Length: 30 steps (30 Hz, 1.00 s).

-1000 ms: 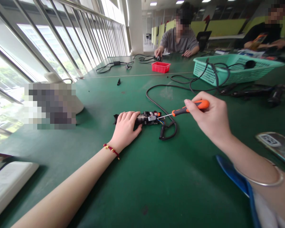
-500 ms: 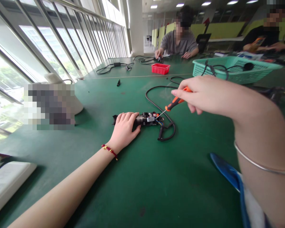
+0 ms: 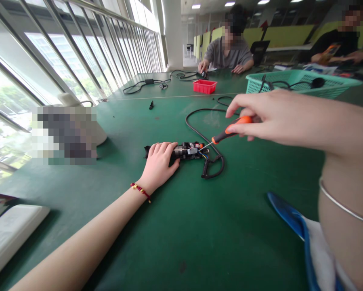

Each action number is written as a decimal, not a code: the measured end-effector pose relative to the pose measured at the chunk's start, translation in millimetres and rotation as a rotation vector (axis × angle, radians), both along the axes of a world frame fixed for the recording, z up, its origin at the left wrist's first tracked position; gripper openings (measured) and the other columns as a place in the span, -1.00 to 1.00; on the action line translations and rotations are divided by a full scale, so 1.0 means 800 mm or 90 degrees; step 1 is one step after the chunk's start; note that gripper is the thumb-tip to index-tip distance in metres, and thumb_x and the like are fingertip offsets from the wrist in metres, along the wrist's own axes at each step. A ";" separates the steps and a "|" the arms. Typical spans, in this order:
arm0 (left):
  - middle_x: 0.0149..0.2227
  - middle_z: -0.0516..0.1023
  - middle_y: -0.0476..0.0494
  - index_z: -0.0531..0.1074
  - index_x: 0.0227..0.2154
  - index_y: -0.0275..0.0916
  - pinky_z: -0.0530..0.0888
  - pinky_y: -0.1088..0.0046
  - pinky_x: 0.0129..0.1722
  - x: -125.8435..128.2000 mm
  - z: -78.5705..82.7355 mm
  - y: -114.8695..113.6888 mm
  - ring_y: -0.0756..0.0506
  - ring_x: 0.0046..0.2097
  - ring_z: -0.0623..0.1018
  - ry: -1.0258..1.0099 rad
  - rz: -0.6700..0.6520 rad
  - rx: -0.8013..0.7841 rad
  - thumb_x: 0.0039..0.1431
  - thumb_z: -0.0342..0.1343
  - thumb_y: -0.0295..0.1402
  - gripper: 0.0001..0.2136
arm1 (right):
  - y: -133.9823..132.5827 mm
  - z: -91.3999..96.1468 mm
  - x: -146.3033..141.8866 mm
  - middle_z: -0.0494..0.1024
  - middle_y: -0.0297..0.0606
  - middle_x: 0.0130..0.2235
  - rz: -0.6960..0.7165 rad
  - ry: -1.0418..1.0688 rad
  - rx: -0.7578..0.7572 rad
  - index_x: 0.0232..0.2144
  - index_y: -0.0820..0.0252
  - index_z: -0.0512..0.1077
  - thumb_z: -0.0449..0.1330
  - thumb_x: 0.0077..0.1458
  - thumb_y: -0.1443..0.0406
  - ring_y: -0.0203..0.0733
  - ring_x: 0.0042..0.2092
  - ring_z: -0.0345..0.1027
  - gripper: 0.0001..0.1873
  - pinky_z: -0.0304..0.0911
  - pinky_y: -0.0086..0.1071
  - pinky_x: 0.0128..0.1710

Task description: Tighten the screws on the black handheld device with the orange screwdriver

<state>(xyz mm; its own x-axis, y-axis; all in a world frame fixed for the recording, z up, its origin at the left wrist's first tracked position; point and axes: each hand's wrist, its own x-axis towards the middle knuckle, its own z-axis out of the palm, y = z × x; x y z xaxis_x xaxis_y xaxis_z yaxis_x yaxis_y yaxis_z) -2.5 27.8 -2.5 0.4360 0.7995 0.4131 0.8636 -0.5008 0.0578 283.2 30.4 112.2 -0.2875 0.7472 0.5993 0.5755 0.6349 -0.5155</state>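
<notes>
Head cam: left hand (image 3: 159, 161) is clamped over the device (image 3: 183, 152), which lies flat on the table (image 3: 199, 226), well in from its left edge. Right hand (image 3: 270, 117) has thumb and fingers gripping the screwdriver (image 3: 222, 136), tip down at the wiry end. Red bin (image 3: 204, 86) sits toward the far edge.

Nearside tabletop (image 3: 193, 226) free; screwdriver (image 3: 221, 136), cable (image 3: 186, 119), perhaps basket (image 3: 254, 84) obstruct beyond.
</notes>
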 end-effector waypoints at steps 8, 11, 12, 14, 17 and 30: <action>-0.06 0.39 -0.21 0.26 0.00 -0.28 0.21 0.21 0.08 0.000 -0.001 0.000 -0.20 -0.02 0.34 0.010 0.007 0.002 0.16 -0.05 -0.28 -0.64 | -0.031 0.021 -0.035 0.33 -0.40 -0.72 -0.048 -0.304 -0.223 -0.41 0.12 0.45 0.06 0.10 0.02 -0.33 -0.71 0.16 -0.66 0.06 -0.35 -0.62; -0.05 0.39 -0.21 0.25 0.00 -0.28 0.20 0.20 0.09 0.000 -0.002 0.001 -0.20 -0.01 0.33 0.011 0.006 0.002 0.16 -0.06 -0.28 -0.64 | -0.033 0.028 -0.031 0.48 -0.32 -0.54 -0.080 -0.384 -0.219 -0.23 0.09 0.43 0.09 0.04 0.02 -0.25 -0.60 0.26 -0.65 0.08 -0.33 -0.55; -0.04 0.39 -0.21 0.25 0.00 -0.27 0.20 0.20 0.09 0.000 -0.003 0.001 -0.20 -0.01 0.33 0.010 0.005 0.002 0.16 -0.06 -0.28 -0.64 | -0.033 0.029 -0.030 0.50 -0.30 -0.48 -0.090 -0.407 -0.208 -0.20 0.08 0.42 0.11 0.02 0.04 -0.24 -0.57 0.27 -0.65 0.08 -0.32 -0.53; -0.04 0.38 -0.21 0.25 0.01 -0.27 0.20 0.19 0.09 -0.001 -0.003 0.001 -0.20 0.00 0.33 0.008 0.002 0.000 0.15 -0.05 -0.28 -0.64 | -0.030 0.030 -0.028 0.52 -0.28 -0.41 -0.106 -0.445 -0.183 -0.18 0.06 0.40 0.15 -0.01 0.10 -0.24 -0.55 0.27 -0.67 0.07 -0.32 -0.52; -0.04 0.39 -0.21 0.25 0.01 -0.27 0.21 0.18 0.09 -0.002 -0.002 0.001 -0.21 0.00 0.33 0.004 0.005 -0.002 0.15 -0.04 -0.29 -0.63 | -0.023 0.027 -0.023 0.50 -0.29 -0.44 -0.153 -0.485 -0.161 -0.20 0.04 0.39 0.13 -0.02 0.16 -0.26 -0.58 0.23 -0.71 0.04 -0.34 -0.57; -0.03 0.39 -0.20 0.24 0.02 -0.26 0.20 0.18 0.09 -0.002 -0.001 0.001 -0.21 0.00 0.33 0.005 0.006 -0.004 0.15 -0.04 -0.28 -0.63 | -0.033 0.020 -0.023 0.42 -0.43 -0.68 0.003 -0.430 -0.473 -0.16 -0.03 0.38 -0.07 0.03 -0.16 -0.23 -0.66 0.24 -0.48 0.01 -0.36 -0.63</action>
<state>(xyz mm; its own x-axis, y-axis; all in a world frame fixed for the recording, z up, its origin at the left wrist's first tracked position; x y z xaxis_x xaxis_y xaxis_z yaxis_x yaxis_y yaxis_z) -3.8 28.8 -3.3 0.4313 0.8061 0.4051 0.8690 -0.4919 0.0537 264.5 4.0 128.0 -0.3984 0.8637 -0.3087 0.8922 0.2869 -0.3488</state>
